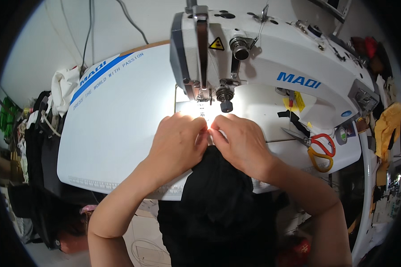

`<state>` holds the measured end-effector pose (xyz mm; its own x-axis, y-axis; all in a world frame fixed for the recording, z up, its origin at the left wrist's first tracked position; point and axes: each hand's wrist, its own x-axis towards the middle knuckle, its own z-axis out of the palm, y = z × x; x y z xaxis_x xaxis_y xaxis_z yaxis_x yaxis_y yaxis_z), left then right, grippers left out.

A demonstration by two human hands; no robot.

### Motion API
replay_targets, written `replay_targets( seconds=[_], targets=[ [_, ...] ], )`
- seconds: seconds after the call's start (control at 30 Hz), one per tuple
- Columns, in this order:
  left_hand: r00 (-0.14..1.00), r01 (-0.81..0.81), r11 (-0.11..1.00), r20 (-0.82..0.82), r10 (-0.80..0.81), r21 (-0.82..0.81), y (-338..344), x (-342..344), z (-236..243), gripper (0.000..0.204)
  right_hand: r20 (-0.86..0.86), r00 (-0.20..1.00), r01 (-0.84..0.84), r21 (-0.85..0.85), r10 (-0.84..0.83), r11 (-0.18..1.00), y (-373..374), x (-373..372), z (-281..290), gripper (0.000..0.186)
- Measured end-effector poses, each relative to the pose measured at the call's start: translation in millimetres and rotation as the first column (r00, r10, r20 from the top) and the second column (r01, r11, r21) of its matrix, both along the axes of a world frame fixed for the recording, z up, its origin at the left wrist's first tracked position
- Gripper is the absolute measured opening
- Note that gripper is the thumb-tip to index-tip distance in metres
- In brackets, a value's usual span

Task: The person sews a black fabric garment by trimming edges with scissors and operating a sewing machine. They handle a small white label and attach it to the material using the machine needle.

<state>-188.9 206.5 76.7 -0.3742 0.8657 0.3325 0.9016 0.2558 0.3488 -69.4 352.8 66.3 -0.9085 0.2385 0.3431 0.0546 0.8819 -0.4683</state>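
Observation:
My left hand (178,138) and my right hand (240,140) meet in front of the needle area of a white sewing machine (263,58). Thumb and fingers of each are pinched together, almost touching. Whatever lies between the fingertips is washed out by the lamp's glare, so I cannot make it out. Just beyond them, by the presser foot (204,95), a small white strip with dark marks (201,109) shows in the bright light. Black cloth (216,178) runs from below my hands over the table's front edge toward my lap.
Red-and-orange-handled scissors (320,151) lie open on the white machine table (116,129), right of my hands. Behind them are a black strip (294,122) and a yellow item (298,102). White cloth (64,86) hangs at the far left; yellow cloth (387,124) at the right.

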Motion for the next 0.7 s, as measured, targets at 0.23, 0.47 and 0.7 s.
replay_targets(
  seconds=[0.23, 0.47, 0.7],
  targets=[
    [0.998, 0.005, 0.986, 0.064, 0.005, -0.167, 5, -28, 6, 0.012, 0.001, 0.998, -0.065, 0.092, 0.065, 0.994, 7, -19, -7, 0.013],
    [0.971, 0.131, 0.969, 0.225, -0.084, -0.207, 14, -43, 16, 0.012, -0.063, 0.998, 0.003, -0.035, -0.006, 0.999, 10, -12, -16, 0.033],
    [0.963, 0.133, 0.958, 0.263, -0.064, -0.253, 12, -42, 21, 0.013, -0.011, 0.971, -0.237, 0.008, 0.237, 0.971, 20, 2, -3, 0.023]
  ],
)
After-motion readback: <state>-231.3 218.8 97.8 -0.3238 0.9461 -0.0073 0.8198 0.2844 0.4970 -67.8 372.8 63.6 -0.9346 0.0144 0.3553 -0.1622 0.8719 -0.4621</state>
